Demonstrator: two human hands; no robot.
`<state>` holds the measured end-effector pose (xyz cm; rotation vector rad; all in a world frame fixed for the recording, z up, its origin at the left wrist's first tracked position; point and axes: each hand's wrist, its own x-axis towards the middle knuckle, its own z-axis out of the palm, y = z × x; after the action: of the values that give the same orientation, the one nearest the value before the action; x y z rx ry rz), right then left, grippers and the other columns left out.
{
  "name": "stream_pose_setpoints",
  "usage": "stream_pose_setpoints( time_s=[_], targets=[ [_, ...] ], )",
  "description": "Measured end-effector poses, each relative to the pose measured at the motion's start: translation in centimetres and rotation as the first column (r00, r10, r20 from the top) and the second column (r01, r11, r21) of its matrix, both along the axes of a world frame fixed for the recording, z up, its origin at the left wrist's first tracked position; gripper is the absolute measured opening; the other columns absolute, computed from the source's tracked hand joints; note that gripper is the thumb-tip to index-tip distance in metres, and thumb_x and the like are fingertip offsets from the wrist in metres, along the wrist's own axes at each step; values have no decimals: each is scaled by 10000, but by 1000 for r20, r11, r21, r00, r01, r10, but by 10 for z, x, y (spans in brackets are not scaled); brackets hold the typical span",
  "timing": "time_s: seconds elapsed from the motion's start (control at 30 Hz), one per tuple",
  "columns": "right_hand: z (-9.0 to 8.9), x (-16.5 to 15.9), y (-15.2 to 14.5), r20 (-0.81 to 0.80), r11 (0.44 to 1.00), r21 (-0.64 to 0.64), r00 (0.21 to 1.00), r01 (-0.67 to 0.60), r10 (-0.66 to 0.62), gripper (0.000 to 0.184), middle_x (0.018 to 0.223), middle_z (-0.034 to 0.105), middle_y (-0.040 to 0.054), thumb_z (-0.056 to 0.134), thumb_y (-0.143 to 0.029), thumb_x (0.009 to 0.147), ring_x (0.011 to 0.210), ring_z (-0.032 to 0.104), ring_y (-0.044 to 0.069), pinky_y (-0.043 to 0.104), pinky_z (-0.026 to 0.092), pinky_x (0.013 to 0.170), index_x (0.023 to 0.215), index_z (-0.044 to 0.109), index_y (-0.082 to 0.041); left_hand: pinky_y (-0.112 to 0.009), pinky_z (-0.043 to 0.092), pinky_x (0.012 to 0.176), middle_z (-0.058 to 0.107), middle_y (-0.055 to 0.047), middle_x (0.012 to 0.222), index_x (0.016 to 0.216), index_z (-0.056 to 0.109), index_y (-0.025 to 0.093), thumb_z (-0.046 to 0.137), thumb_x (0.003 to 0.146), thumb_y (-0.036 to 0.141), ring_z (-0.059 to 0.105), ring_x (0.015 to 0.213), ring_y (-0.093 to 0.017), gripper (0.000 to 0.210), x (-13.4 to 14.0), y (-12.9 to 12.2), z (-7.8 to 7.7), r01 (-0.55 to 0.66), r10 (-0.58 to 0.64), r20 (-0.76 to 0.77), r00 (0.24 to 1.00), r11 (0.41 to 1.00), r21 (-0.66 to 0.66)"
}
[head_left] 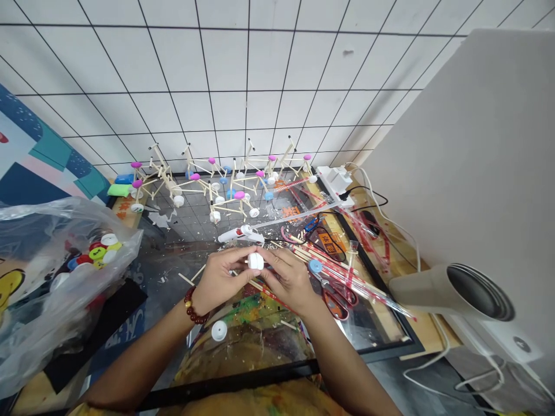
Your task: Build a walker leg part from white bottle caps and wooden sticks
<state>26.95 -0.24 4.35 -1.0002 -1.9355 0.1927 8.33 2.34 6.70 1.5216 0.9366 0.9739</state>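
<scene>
Between the fingertips of both hands is a white bottle cap (255,262), with a seam down its middle as though two caps sit face to face. My left hand (223,277), with a beaded bracelet at the wrist, pinches it from the left. From the right, the thumb and fingers of my right hand (289,280) grip it too. A loose white cap (219,331) lies below my left hand. Just beyond the hands rests a white glue gun (241,234). Thin wooden sticks (193,276) lie beside my left hand.
Several small bicycle models (234,193) of sticks and caps stand along the tiled wall. On the right are scissors (336,300), packaged sticks (347,271), a power strip (333,182) and stacked paper cups (451,292). A plastic bag (65,312) of colored caps sits left.
</scene>
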Motion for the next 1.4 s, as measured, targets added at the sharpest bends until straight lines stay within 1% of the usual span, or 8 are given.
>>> stream_pose_setpoints(
  time_s=[0.1,0.3,0.5,0.7,0.97,1.13,1.27,1.4],
  targets=[
    [-1,0,1,18,1000,-7,1000,-1,1,529,970,678,74,586,-232,941,823,621,200,345,525,723,1451,446,-263,-306,593,808,770,-91,1016,1107,746,175,793,744,299,717,861,-198,386,0,3,-1,79,-51,133,990,972,-219],
    [2,-2,0,-111,987,-150,993,-52,35,560,972,608,48,722,-315,851,888,594,201,344,522,771,1378,536,-291,-255,558,667,760,-81,817,939,783,134,836,679,345,685,705,-159,339,2,6,2,171,-29,268,963,834,-525],
    [10,-5,2,-247,971,-206,967,-121,68,306,983,594,47,755,-262,802,914,590,193,345,510,785,1101,692,-259,-239,556,666,740,-66,755,872,774,121,822,704,385,669,656,-128,316,3,5,1,244,-80,291,953,773,-585],
    [7,-2,3,-245,978,-187,969,-89,42,335,1011,603,47,766,-237,783,929,591,206,370,497,802,1109,694,-273,-310,610,683,742,-78,838,930,747,149,744,795,432,694,714,-157,313,-3,10,-1,345,-51,435,899,695,-631],
    [5,-2,1,-199,989,-140,980,-52,23,361,1017,599,49,756,-226,796,956,592,215,382,486,842,1144,680,-283,-279,588,752,755,-76,901,977,771,149,853,675,288,699,768,-149,343,-3,6,7,300,-73,380,922,753,-585],
    [10,-2,0,-249,986,-168,968,-19,-24,612,1175,626,105,850,-392,707,1088,594,259,404,491,925,1254,616,-248,-252,571,710,765,-67,888,971,775,153,865,647,241,693,729,-142,347,1,5,9,175,40,376,926,837,-518],
    [15,-2,-1,-323,979,-201,946,-33,-35,202,970,702,54,717,-272,859,886,661,194,327,528,786,1058,696,-248,-257,574,743,772,-70,937,1012,752,174,873,630,193,707,802,-162,402,1,6,5,103,75,375,924,895,-434],
    [13,-1,0,-381,979,-202,923,-20,-60,123,890,730,31,647,-191,900,812,680,170,303,534,745,970,729,-249,-254,584,765,761,-73,1028,981,768,196,837,689,208,703,868,-165,300,1,6,-3,21,82,328,941,954,-298]
  ],
)
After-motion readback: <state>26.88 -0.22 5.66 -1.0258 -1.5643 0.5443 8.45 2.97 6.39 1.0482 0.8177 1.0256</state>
